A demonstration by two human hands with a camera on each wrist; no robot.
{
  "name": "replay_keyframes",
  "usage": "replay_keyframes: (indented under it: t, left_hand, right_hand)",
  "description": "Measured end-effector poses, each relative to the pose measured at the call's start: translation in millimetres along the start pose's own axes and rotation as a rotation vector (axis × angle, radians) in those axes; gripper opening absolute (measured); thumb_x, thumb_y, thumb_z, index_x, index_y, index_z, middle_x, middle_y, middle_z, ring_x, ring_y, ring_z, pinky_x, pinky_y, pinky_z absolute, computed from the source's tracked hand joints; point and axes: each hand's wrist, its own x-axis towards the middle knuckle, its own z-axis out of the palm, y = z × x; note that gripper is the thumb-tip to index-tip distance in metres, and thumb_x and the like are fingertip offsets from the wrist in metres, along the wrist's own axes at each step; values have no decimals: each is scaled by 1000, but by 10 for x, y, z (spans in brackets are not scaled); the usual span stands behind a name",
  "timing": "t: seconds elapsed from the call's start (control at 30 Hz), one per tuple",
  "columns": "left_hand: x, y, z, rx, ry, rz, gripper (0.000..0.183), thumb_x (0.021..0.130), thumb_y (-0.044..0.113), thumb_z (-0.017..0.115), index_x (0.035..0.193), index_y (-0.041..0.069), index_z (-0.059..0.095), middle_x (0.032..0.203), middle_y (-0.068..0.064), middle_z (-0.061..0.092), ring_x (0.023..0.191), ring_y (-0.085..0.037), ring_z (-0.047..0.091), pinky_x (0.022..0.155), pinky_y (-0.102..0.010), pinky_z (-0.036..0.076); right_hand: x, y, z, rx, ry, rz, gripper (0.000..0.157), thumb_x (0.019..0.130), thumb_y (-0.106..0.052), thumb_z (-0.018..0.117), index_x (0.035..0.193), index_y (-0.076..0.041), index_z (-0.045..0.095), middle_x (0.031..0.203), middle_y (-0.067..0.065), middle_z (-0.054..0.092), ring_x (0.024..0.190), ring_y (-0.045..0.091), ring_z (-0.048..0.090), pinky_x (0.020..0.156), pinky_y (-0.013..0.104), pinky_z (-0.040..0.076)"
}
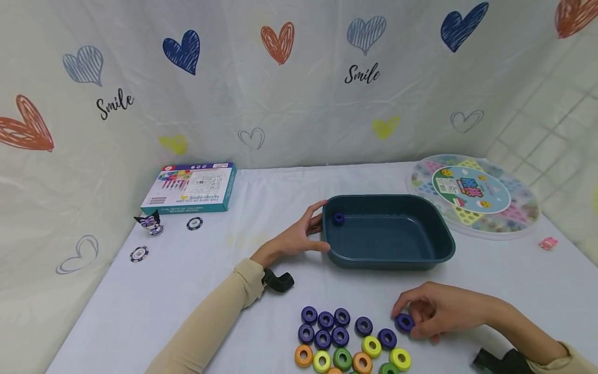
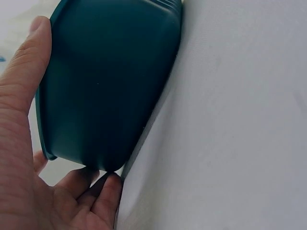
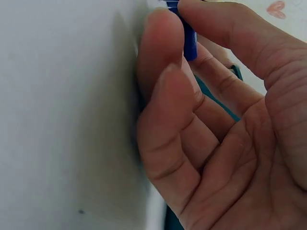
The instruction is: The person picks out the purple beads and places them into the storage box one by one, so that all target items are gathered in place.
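A dark teal plastic tub (image 1: 388,262) stands on the table with one purple ring bead (image 1: 338,218) inside at its left end. My left hand (image 1: 301,234) grips the tub's left end, thumb on the near side and fingers round the back; the left wrist view shows the thumb along the tub wall (image 2: 105,86). Down to the right, my right hand (image 1: 439,311) pinches another purple ring bead (image 1: 404,322) between thumb and fingers, close over the cloth. Left of it lie several purple beads (image 1: 323,339), with yellow (image 1: 371,346), green (image 1: 342,358) and orange beads (image 1: 303,356) nearer me.
A flat box (image 1: 189,189) lies at the back left, near a small figurine (image 1: 150,223) and two round chips (image 1: 194,223). Behind the tub on the right is a large round clear case (image 1: 472,192) with a label. A small pink piece (image 1: 548,243) sits near the right edge.
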Motion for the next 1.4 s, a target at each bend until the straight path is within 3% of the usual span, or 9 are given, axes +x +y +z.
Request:
replay_keyframes:
  t: [0.17,0.27,0.63,1.03,1.4]
  left_hand:
    - [-39,166,13,-48,-18,15,106,71,39,75,144,19,1,147,-17,18,128,-38,27,104,-50,23]
    - [-56,222,20,-59,-18,22,106,71,38,75,144,17,1,146,-17,19,128,-38,28,103,-49,26]
    - [-61,237,7,-60,-39,24,104,74,37,73,144,15,-1,147,-18,18,129,-37,27,104,-48,25]
    - [-67,226,23,-53,-46,4,103,75,34,72,144,16,-2,147,-16,18,128,-36,28,104,-47,25]
    - [-71,251,30,-46,-32,12,102,74,34,73,145,17,1,147,-11,21,128,-31,31,104,-47,26]
  right_hand:
    - [-32,-106,-46,-55,25,28,29,86,-8,60,114,-8,55,75,-4,59,55,7,54,48,29,51]
    - [-38,-197,-87,-83,33,37,29,87,-9,59,115,-8,54,74,-4,59,56,6,55,49,29,51]
    - [52,-503,-311,-205,98,-8,29,88,-11,59,116,-6,52,70,-1,56,51,21,53,47,32,49]
    - [249,-654,-651,-286,187,-26,30,89,-15,58,116,-3,50,63,6,53,50,26,51,45,32,48]
    - [528,-706,-1003,-397,267,111,33,87,-28,61,114,-11,52,66,7,60,52,22,54,49,32,49]
